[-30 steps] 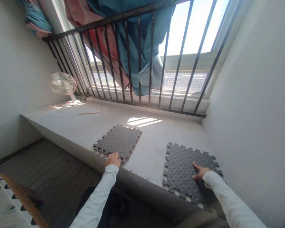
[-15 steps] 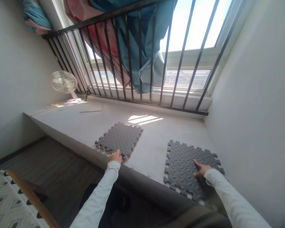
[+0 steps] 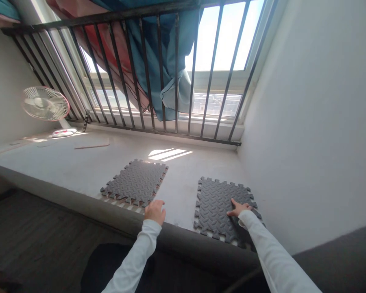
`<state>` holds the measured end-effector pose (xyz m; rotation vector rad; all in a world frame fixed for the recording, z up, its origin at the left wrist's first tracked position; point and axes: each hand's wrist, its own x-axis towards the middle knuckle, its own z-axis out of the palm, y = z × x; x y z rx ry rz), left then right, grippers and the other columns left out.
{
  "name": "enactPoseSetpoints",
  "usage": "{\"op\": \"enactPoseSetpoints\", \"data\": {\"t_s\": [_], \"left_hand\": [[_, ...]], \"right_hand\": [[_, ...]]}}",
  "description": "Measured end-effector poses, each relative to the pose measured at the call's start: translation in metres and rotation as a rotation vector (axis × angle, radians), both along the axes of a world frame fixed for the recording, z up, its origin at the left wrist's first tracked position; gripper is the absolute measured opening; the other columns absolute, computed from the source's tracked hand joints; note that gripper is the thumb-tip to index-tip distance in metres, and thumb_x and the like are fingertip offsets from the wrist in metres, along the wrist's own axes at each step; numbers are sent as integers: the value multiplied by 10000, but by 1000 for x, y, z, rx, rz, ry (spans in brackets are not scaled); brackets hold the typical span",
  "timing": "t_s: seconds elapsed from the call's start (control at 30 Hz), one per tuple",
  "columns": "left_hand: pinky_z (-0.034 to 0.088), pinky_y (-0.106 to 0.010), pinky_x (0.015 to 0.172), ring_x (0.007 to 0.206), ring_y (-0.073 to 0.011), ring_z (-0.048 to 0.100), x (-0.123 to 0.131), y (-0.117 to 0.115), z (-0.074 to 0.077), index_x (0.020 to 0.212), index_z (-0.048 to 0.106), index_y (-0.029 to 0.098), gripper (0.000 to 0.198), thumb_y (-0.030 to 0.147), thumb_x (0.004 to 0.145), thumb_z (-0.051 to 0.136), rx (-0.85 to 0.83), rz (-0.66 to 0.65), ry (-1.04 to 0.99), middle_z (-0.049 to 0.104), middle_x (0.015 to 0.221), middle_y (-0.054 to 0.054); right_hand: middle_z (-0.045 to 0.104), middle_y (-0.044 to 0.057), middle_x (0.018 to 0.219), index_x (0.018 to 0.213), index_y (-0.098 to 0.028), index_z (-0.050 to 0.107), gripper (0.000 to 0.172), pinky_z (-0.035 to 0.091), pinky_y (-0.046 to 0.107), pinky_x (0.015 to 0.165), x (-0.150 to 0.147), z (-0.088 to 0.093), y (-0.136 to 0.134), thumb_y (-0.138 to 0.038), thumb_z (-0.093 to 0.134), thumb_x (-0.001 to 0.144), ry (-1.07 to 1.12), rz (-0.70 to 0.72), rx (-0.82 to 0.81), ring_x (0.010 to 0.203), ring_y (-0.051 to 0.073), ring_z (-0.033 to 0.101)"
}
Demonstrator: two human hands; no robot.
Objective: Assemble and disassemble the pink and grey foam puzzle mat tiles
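Two dark grey foam puzzle mats with a raised tread pattern lie on the white ledge (image 3: 183,194). The left foam mat (image 3: 136,181) rests slightly askew, near the ledge's front edge. Just off its front right corner is my left hand (image 3: 155,211), fingers loosely bent and apart, with nothing in it. My right hand (image 3: 240,208) lies on the right foam mat (image 3: 215,205), thumb and forefinger spread over its surface; its other fingers are partly hidden. A gap of bare ledge separates the two mats.
A black metal railing (image 3: 125,127) runs along the back of the ledge, before a window and a hanging curtain (image 3: 152,61). A small white fan (image 3: 45,103) stands at the far left. A thin strip (image 3: 91,146) lies nearby. The wall (image 3: 308,122) bounds the right side.
My left hand has come off the left mat's front corner and moved right of it. My right hand stays on the right mat. The view has turned to the right.
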<state>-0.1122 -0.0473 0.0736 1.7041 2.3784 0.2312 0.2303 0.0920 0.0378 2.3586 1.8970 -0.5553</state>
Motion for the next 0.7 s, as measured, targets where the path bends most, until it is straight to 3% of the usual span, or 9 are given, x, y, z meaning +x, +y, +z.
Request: {"op": "enactPoseSetpoints", "data": {"t_s": [0.13,0.27,0.43,0.5,0.57,0.7], "left_hand": [[350,-324,896,1074,-191,451,75,12,-13,1014,551,241,283,244,740,480,-133,-418,-133,574,1103,-37],[377,-364,859,1078,-234,455,110,25,-20,953,567,220,245,255,714,523,-225,-522,-54,579,1098,-72],[386,-382,800,1034,-248,485,118,34,-16,836,558,221,194,144,662,521,-210,-638,19,627,986,-76],[371,-385,809,1028,-241,482,116,38,-5,840,543,219,227,106,647,497,-141,-685,34,627,966,-75],[356,-381,822,1023,-232,475,108,46,16,851,535,214,230,103,661,466,-38,-691,60,621,959,-80],[325,-361,865,1002,-217,470,56,62,80,841,545,218,171,179,715,436,176,-630,147,613,943,-69]], "right_hand": [[407,150,1307,1311,-199,339,687,355,484,894,-3,8,-33,-393,510,675,98,-39,109,1229,318,311],[437,86,1297,1264,-187,415,625,352,431,948,7,11,-77,-404,458,680,283,-67,187,1245,292,300],[562,64,1163,1114,-187,554,573,368,358,972,25,17,-124,-448,480,610,512,-90,321,1144,258,450],[587,63,1126,1065,-186,580,571,391,353,954,27,19,-135,-469,478,580,577,-106,338,1105,259,487],[590,68,1124,1054,-181,586,597,401,350,946,26,22,-143,-494,472,559,614,-119,347,1109,265,484],[586,66,1135,1056,-188,585,650,400,351,952,22,30,-159,-565,457,543,645,-120,347,1138,280,455]]}}
